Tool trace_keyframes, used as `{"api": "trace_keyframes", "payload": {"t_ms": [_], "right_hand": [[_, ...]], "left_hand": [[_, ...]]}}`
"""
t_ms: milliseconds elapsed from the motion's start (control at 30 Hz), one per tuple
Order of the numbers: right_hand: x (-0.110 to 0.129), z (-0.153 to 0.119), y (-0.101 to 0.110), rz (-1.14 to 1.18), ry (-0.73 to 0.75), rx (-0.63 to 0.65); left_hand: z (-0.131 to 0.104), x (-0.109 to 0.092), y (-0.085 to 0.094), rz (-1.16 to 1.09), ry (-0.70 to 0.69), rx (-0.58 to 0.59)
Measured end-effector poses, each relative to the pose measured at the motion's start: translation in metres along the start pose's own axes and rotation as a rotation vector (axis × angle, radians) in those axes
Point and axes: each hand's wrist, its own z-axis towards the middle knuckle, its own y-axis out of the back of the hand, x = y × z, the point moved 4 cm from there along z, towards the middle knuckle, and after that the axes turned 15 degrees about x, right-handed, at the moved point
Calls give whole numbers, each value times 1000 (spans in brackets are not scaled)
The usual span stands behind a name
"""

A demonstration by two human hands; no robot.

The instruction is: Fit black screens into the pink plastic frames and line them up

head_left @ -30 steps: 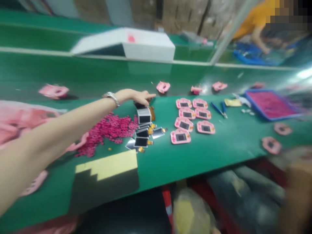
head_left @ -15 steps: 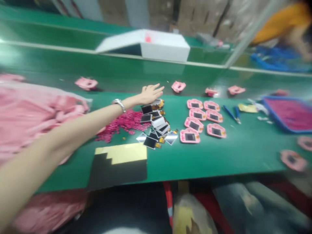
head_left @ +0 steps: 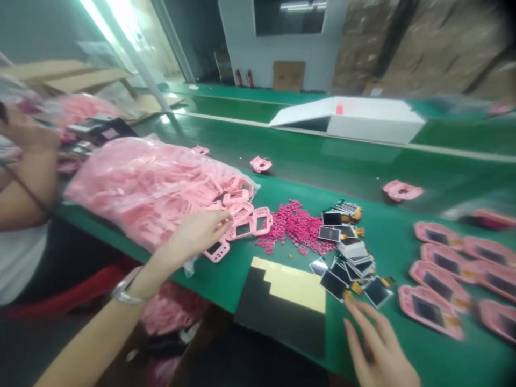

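Observation:
My left hand (head_left: 197,234), with a metal watch band on its wrist, is at the pink plastic frames (head_left: 243,228) spilling from a clear bag (head_left: 149,177). Its fingers are bent together at a frame; whether they grip one is hidden. My right hand (head_left: 377,338) is low in the view, fingers spread, its fingertips beside the small screens (head_left: 334,285) with orange flex tails. Small magenta pieces (head_left: 296,226) lie heaped between the frames and the screens. A black and yellow sheet (head_left: 282,306) lies at the near edge. Pink shells with screens (head_left: 431,309) stand in rows at the right.
Behind the green table (head_left: 290,188) runs a belt carrying pink shells (head_left: 402,190). A white box (head_left: 374,118) stands beyond it. At the far left are another person's arm (head_left: 30,172) and a dark device (head_left: 102,129).
The view has swung left. My left hand has gone from above the screens to the pink frames by the bag. My right hand has come into view at the bottom.

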Motion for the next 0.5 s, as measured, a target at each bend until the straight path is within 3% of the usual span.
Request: {"api": "trace_keyframes", "payload": {"t_ms": [100, 200, 300, 400, 500], "right_hand": [[-5, 30, -9, -363, 177, 13], [-7, 41, -10, -564, 363, 46], [-4, 43, -6, -529, 338, 16], [4, 46, -5, -408, 211, -16], [11, 49, -9, -387, 187, 9]], "left_hand": [[23, -15, -13, -88, -227, -200], [71, -37, -18, -7, -386, -93], [99, -44, -14, -30, -427, -21], [91, -40, -9, -100, -440, -45], [53, -32, -7, -417, -411, -250]]}}
